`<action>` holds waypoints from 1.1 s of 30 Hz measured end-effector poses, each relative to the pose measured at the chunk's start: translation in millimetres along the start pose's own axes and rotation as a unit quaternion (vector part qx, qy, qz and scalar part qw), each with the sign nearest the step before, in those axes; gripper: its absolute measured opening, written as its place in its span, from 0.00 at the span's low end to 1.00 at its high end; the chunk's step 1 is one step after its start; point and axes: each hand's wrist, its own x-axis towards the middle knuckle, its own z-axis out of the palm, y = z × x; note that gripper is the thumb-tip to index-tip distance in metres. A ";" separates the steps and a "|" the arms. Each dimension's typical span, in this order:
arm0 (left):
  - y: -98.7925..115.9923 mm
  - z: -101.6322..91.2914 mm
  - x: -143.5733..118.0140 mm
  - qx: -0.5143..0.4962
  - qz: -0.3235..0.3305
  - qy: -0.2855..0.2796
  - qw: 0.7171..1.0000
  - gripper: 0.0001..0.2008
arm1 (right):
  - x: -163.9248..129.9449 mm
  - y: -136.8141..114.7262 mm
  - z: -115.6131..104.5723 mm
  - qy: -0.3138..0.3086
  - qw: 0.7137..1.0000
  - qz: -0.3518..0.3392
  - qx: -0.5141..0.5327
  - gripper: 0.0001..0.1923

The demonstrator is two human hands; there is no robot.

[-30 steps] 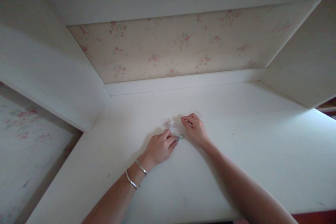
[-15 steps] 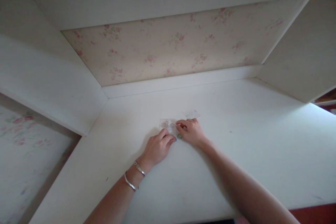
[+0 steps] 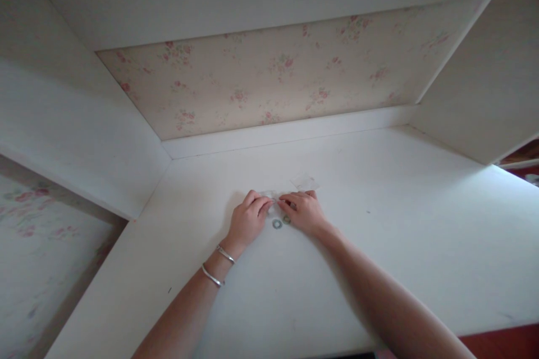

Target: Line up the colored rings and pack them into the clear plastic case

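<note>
My left hand (image 3: 248,216) is closed in a pinch, its fingertips over a small clear plastic case (image 3: 266,194). What lies between those fingers is too small to make out. My right hand (image 3: 304,212) is also pinched, at the case's right side, with its fingertips almost meeting the left ones. The hands cover most of the case. Just below the fingertips, a grey ring-shaped piece (image 3: 277,224) lies flat on the white tabletop (image 3: 261,303). Beside it is a greenish ring-shaped piece (image 3: 287,219), partly under my right hand.
A flat clear plastic piece (image 3: 305,181) lies just beyond my right hand. White side panels (image 3: 458,78) and a low back ledge (image 3: 295,127) enclose the tabletop, with floral wallpaper (image 3: 261,78) behind. A small dark speck (image 3: 368,212) is to the right.
My left hand has moved up and in to the clear case, leaving the grey ring-shaped piece lying on the table. My right hand has stayed nearly in place.
</note>
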 end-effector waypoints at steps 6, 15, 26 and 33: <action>-5.2 2.1 20.6 0.065 -0.020 -0.033 0.997 0.12 | -0.1 -0.6 -4.1 0.003 0.999 -0.004 0.036 0.11; -6.6 -9.0 18.0 0.035 -0.040 -0.038 0.998 0.12 | -7.5 -10.4 -23.3 -0.075 0.984 -0.139 0.077 0.06; 3.7 -15.3 -36.6 -0.010 -0.025 -0.033 0.999 0.14 | -8.6 -17.6 -21.5 -0.148 0.974 -0.169 0.006 0.07; 7.9 -14.8 -37.4 0.028 -0.012 -0.054 0.998 0.14 | -7.0 -13.7 -16.3 -0.117 0.980 -0.134 0.093 0.07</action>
